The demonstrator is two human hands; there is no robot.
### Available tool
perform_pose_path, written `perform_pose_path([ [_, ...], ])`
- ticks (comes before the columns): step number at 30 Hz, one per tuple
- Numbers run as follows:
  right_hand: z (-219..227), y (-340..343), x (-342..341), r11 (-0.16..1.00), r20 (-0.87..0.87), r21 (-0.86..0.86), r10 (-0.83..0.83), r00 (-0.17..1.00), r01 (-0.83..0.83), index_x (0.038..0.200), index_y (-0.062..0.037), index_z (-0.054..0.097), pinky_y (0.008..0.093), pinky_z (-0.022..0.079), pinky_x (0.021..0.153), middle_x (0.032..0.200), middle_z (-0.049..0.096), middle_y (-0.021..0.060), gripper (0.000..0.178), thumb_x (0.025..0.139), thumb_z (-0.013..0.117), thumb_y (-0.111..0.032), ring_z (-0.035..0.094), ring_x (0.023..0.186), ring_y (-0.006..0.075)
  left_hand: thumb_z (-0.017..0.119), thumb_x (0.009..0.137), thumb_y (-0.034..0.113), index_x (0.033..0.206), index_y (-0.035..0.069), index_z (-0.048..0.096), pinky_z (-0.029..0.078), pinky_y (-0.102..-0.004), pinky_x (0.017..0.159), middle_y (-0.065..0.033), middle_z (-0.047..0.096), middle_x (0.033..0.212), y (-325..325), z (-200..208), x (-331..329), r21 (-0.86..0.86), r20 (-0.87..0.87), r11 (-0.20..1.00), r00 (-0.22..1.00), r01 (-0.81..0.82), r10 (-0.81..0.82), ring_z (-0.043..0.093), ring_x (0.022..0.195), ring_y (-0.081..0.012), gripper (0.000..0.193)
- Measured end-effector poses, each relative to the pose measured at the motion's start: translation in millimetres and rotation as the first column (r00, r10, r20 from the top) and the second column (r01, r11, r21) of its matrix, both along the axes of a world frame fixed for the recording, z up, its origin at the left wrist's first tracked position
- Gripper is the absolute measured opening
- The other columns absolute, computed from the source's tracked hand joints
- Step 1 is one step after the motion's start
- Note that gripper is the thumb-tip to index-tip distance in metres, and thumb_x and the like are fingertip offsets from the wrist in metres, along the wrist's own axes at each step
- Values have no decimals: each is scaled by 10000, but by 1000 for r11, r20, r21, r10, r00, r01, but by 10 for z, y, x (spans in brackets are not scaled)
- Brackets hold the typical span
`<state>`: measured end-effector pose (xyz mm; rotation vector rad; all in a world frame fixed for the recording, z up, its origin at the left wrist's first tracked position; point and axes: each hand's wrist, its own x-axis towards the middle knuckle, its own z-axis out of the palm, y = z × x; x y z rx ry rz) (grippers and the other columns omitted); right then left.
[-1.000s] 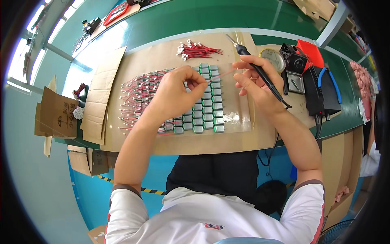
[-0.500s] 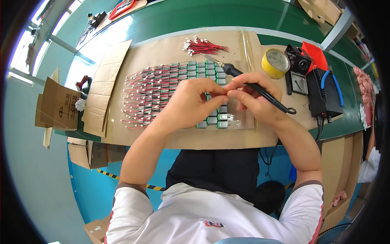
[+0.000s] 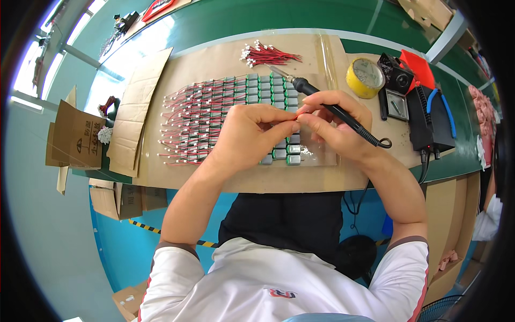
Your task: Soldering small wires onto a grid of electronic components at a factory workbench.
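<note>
My left hand (image 3: 248, 133) is closed in a pinch, thumb against forefinger, on a red wire (image 3: 295, 116) of which only a short bit shows. The fingertips of my right hand (image 3: 340, 122) meet it there, also pinched. Resting across the right hand is a soldering iron (image 3: 323, 103) with a black handle, its metal tip pointing away to the upper left. Beneath both hands stand rows of small grey and green motors (image 3: 264, 92); those toward the left have red and black leads (image 3: 185, 115) with white plugs. My hands hide part of the rows.
Beyond the rows lies a bundle of red leads (image 3: 271, 55). At right are a yellow tape roll (image 3: 365, 78), a soldering stand (image 3: 397, 105), a black box (image 3: 433, 131) and blue-handled pliers (image 3: 445, 112). A cardboard sheet (image 3: 137, 115) and an open carton (image 3: 78, 137) flank the left side.
A red bit of wire now shows between my fingertips. Both hands stay close together, and the iron remains in my right hand. The whole view has shifted slightly.
</note>
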<state>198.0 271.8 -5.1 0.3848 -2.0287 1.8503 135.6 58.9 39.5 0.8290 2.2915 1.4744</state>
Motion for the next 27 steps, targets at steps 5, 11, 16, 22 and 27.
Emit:
perform_pose_path([
  [5, -3, -4, 17, 1000, 12, 28, -7, 1000, 6, 1176, -48, 735, 208, 532, 581, 941, 789, 65, 266, 925, 775, 30, 664, 681, 49, 824, 940, 75, 1103, -23, 824, 583, -226, 696, -87, 820, 949, -55, 15, 7, 44, 160, 998, 987, -34, 26, 756, 844, -100, 191],
  [11, -24, -21, 56, 991, 19, 132, 24, 1000, -26, 1183, -47, 749, 224, 537, 592, 942, 792, 76, 238, 951, 766, 3, 666, 669, 65, 813, 940, 63, 1046, -33, 817, 579, -219, 695, -80, 818, 921, -210, 12, -27, -44, 59, 999, 998, -14, 17, 764, 842, -100, 144],
  [16, -25, 15, 63, 994, 39, 19, 105, 994, -106, 1414, -26, 677, 250, 571, 625, 992, 803, 103, 374, 1043, 694, -64, 684, 681, 93, 834, 873, 101, 942, 21, 810, 498, -266, 656, -40, 776, 865, -569, -67, -77, -9, -175, 991, 976, -133, 129, 660, 760, -100, 108],
  [22, -85, 21, 7, 966, -192, 220, 178, 965, -135, 1363, 26, 683, 280, 581, 653, 937, 778, 109, 399, 981, 763, -59, 718, 733, 143, 823, 763, 3, 799, 33, 732, 536, -381, 892, -66, 748, 924, -939, -173, -97, -71, -412, 995, 911, -68, 33, 686, 919, -256, 102],
  [27, -90, 1, 35, 933, -295, 350, 198, 935, -87, 1091, 37, 767, 313, 539, 574, 801, 734, 124, 279, 813, 778, 28, 699, 658, 236, 814, 754, 10, 799, 26, 724, 532, -384, 904, -74, 743, 1008, -1022, -311, -94, -98, -450, 994, 893, -54, 4, 669, 1000, -258, 102],
])
